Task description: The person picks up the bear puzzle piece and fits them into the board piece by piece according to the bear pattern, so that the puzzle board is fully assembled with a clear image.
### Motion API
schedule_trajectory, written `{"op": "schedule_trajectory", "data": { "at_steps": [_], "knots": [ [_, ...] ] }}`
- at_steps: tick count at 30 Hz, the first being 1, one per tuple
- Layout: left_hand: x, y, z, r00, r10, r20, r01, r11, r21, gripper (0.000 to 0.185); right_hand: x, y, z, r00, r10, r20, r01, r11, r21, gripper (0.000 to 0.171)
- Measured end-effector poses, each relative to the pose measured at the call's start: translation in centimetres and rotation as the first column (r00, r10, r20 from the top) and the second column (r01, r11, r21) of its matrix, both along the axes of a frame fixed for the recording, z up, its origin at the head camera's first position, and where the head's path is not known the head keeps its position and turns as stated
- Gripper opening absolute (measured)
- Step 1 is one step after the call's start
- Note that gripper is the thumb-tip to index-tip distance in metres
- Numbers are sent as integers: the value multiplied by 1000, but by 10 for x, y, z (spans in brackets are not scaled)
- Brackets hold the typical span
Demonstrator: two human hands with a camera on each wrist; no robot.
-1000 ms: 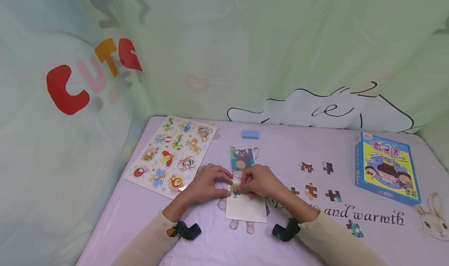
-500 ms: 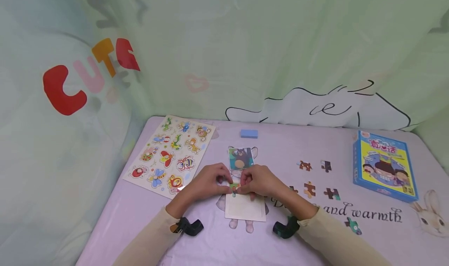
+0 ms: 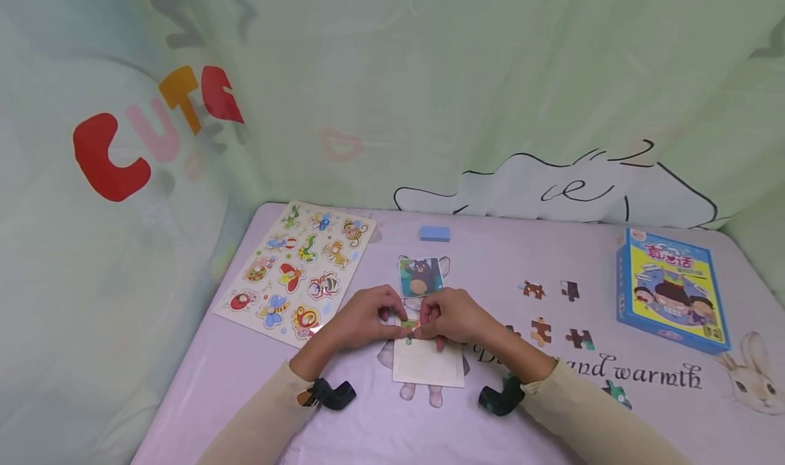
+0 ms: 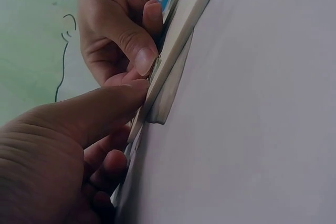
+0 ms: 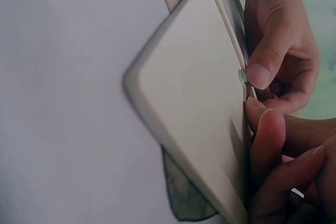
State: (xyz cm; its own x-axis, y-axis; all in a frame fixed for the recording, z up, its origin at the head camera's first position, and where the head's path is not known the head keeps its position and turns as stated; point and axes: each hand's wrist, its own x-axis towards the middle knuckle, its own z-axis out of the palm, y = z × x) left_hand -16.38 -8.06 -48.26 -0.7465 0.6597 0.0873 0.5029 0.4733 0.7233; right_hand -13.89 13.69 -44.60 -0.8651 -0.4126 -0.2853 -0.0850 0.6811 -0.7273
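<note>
A pale puzzle board (image 3: pixel 429 369) lies in front of me, with a small green-and-brown jigsaw piece (image 3: pixel 408 325) at its upper left corner. My left hand (image 3: pixel 366 317) holds that corner, thumb at the left edge and bent fingers at the top edge. From the other side my right hand (image 3: pixel 458 317) pinches at the piece, thumb and index finger meeting close to the left thumb. In the right wrist view, a green sliver of the piece (image 5: pixel 242 76) shows beside the left thumb; fingertips hide much of it. Just beyond the hands lies a bear picture card (image 3: pixel 421 277).
Several loose jigsaw pieces (image 3: pixel 542 331) lie to the right, one green piece (image 3: pixel 617 395) nearer me. A blue-and-yellow game box (image 3: pixel 674 288) stands far right. On the left is an insect puzzle board (image 3: pixel 300 274). A small blue block (image 3: pixel 435 234) sits at the back.
Both hands stay at the board's upper left corner, the left thumb and fingers shifting slightly closer to the right hand. The whole view shifts slightly; the other objects stay in place.
</note>
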Motion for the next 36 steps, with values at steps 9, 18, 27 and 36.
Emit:
{"op": "schedule_trajectory", "data": {
  "at_steps": [9,18,27,36],
  "knots": [
    [0,1,0,1000,-16,-11,16,1000,-2,16,-1,1,0,1000,7,-28,-6,1000,11,21],
    [0,0,1,1000,-17,-4,17,1000,10,16,-3,0,1,1000,25,-14,-25,1000,14,21],
    [1,1,0,1000,-18,-8,18,1000,7,15,-5,1,1,997,46,57,-46,999,7,20],
    [1,0,-3,999,-34,-22,34,999,16,11,-3,0,-1,998,31,46,-30,999,-11,21]
  ]
}}
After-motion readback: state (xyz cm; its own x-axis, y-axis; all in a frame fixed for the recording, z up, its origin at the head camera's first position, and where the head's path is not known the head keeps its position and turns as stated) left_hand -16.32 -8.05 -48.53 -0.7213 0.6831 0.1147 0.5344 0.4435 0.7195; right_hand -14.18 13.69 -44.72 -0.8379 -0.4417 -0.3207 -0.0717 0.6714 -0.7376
